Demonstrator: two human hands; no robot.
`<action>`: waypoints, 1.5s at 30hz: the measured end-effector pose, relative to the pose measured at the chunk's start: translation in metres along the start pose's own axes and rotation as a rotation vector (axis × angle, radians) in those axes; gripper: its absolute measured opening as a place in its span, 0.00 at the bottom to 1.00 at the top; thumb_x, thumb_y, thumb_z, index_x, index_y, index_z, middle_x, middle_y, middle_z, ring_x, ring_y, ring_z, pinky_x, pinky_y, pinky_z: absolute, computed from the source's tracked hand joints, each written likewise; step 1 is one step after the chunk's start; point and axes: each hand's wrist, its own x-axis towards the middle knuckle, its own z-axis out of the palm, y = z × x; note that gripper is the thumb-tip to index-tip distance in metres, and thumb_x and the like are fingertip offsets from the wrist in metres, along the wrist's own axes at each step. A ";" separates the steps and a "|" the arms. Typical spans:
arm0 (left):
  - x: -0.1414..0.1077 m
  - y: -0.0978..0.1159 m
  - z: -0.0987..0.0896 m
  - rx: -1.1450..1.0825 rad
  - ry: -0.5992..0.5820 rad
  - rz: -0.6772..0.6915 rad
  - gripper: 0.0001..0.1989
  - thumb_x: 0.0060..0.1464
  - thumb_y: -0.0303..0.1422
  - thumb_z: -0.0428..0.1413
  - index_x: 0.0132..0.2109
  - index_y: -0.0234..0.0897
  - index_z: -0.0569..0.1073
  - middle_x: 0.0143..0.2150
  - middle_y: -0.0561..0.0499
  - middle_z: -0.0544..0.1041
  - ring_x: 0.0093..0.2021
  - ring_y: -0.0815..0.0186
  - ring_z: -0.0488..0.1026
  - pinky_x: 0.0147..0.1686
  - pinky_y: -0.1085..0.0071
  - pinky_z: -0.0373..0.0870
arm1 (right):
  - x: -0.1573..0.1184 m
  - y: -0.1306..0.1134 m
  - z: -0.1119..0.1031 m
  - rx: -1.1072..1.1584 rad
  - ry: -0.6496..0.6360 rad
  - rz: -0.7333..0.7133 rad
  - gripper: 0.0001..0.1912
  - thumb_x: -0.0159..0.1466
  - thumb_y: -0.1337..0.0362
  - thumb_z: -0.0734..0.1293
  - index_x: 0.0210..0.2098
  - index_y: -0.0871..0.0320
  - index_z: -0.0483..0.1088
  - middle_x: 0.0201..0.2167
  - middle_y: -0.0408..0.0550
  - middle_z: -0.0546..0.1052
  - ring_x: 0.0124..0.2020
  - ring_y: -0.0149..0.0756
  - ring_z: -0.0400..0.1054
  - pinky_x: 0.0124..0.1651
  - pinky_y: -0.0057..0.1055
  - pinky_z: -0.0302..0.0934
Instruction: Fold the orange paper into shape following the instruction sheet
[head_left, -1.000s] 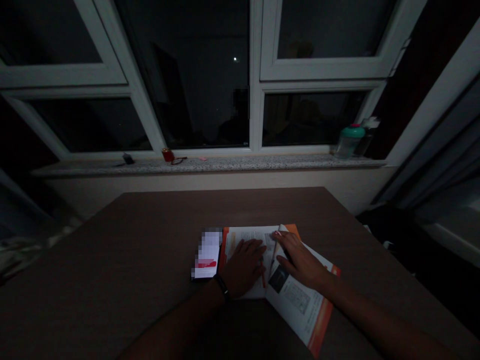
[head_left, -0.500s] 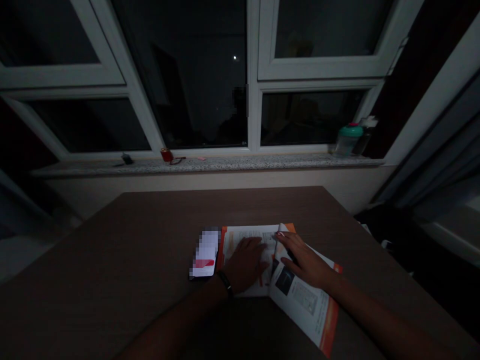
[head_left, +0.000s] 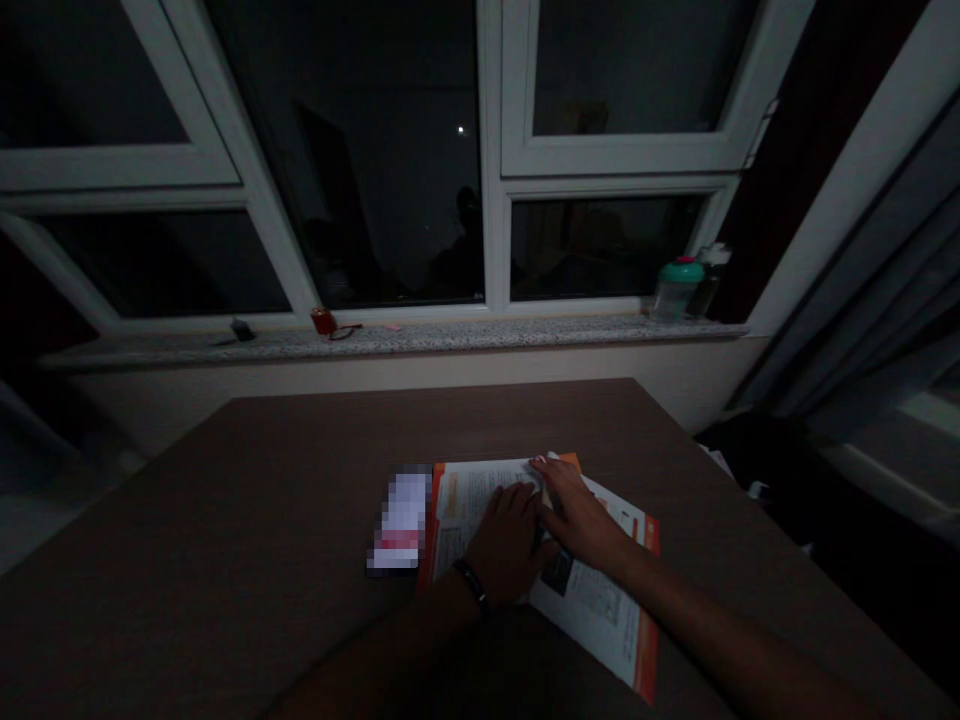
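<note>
A book (head_left: 600,625) with orange-edged pages lies open on the brown table. My left hand (head_left: 510,545), with a dark band at the wrist, rests flat on the left page near the fold, fingers stretched out. Beside it my right hand (head_left: 577,510) lies over the fold and the upper right page, its fingers extended and close to my left fingertips. Between them the hands hide much of the fold. Just left of the book sits a phone (head_left: 401,520) with a lit screen, its picture blurred out.
Behind the table (head_left: 300,450) runs a speckled stone windowsill (head_left: 450,338). On it stand a red jar (head_left: 323,321), a small dark object (head_left: 241,329) and a green-lidded bottle (head_left: 678,288) beside another clear bottle. A grey curtain (head_left: 847,270) hangs on the right.
My left hand has slid right across the left page to the fold, close to my right hand. The right page lies flatter. The whole view has shifted slightly.
</note>
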 end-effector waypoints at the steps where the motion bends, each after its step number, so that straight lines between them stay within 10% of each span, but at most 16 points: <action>1: 0.000 0.000 0.000 0.002 -0.002 0.002 0.26 0.61 0.42 0.54 0.61 0.33 0.62 0.63 0.39 0.63 0.64 0.51 0.57 0.65 0.49 0.50 | 0.005 -0.002 0.002 -0.009 0.023 0.004 0.27 0.66 0.67 0.60 0.64 0.57 0.55 0.61 0.58 0.64 0.64 0.48 0.55 0.65 0.52 0.54; 9: 0.001 -0.002 0.001 -0.004 0.004 0.014 0.31 0.60 0.46 0.56 0.63 0.35 0.59 0.61 0.40 0.64 0.63 0.50 0.59 0.64 0.48 0.51 | 0.020 0.004 0.009 -0.102 0.153 0.034 0.23 0.66 0.67 0.60 0.61 0.58 0.59 0.56 0.57 0.67 0.59 0.50 0.59 0.61 0.53 0.57; 20: 0.001 -0.003 0.000 0.015 0.024 0.020 0.16 0.65 0.33 0.50 0.57 0.36 0.65 0.62 0.43 0.65 0.63 0.56 0.60 0.64 0.51 0.54 | 0.001 0.003 0.006 -0.185 0.079 0.011 0.25 0.68 0.65 0.59 0.64 0.58 0.55 0.59 0.59 0.65 0.62 0.50 0.56 0.63 0.54 0.56; 45: -0.002 -0.007 0.003 0.015 -0.031 0.006 0.21 0.64 0.33 0.48 0.63 0.37 0.60 0.66 0.42 0.61 0.67 0.54 0.55 0.66 0.50 0.49 | -0.034 0.018 -0.022 -0.111 -0.017 0.020 0.30 0.70 0.59 0.59 0.68 0.54 0.47 0.64 0.57 0.60 0.65 0.49 0.52 0.65 0.52 0.53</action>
